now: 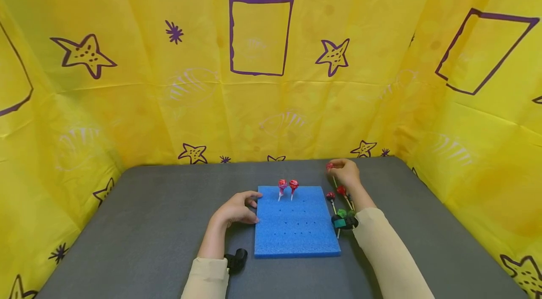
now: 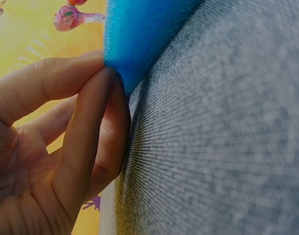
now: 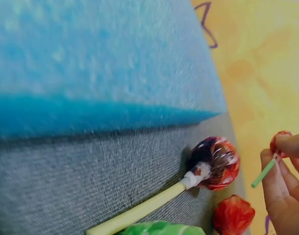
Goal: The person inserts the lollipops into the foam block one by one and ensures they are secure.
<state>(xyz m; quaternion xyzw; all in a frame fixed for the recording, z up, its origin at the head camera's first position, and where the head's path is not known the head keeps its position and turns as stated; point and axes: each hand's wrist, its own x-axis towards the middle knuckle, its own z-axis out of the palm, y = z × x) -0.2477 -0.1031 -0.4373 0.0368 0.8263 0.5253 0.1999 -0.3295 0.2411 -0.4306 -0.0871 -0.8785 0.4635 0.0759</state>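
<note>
Right of centre in the head view, the right hand (image 1: 346, 174) pinches a red-wrapped lollipop (image 1: 329, 166) by its head between the fingertips, its stick (image 3: 263, 172) projecting below them, while left of centre the left hand (image 1: 237, 209), thumb and fingers parted, touches the left edge of a blue foam board (image 1: 296, 244).

There is one blue foam board (image 1: 296, 245) on one gray table (image 1: 169, 224). Two standing lollipops (image 1: 282, 184) poke up near the board's far edge. The right hand (image 1: 347, 173) pinches one held lollipop (image 1: 329, 166). At least three lying lollipops (image 1: 341, 190) are by the board's right edge. The left hand (image 1: 236, 208) makes two hands; there are two black wrist cameras (image 1: 236, 259).
</note>
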